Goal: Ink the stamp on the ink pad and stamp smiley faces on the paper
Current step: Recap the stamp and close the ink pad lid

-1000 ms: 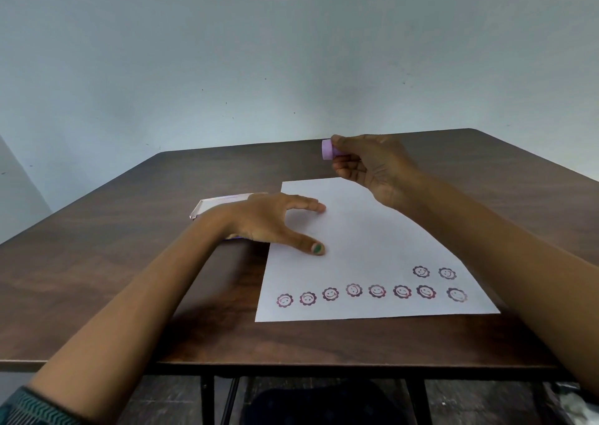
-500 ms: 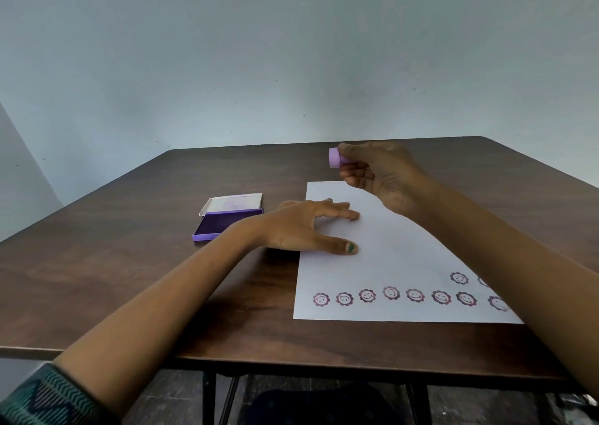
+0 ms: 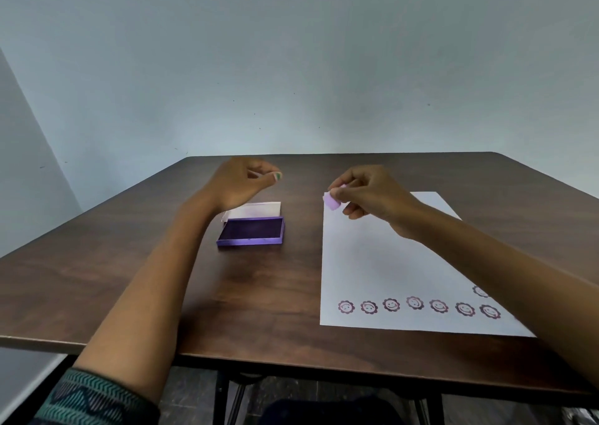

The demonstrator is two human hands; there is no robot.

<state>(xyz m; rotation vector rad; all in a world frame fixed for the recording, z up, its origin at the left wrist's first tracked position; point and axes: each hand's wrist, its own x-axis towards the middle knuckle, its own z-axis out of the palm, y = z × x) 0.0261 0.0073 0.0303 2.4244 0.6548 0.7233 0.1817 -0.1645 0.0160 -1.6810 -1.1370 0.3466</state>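
My right hand (image 3: 369, 194) pinches the stamp (image 3: 331, 201) above the paper's (image 3: 382, 262) far corner; my left hand (image 3: 241, 181) hovers loosely curled, empty. Next I should carry it left to the open ink pad (image 3: 251, 230) — pressing flat, evenly — before stamping.

purple ink pad (image 3: 251, 232), lilac stamp (image 3: 331, 201), white paper (image 3: 382, 262) (purple smileys).

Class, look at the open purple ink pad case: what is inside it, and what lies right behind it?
Inside the ink pad case is a dark purple pad. Right behind it lies its pale lid, flipped open; the left hand covers the lid's left corner.
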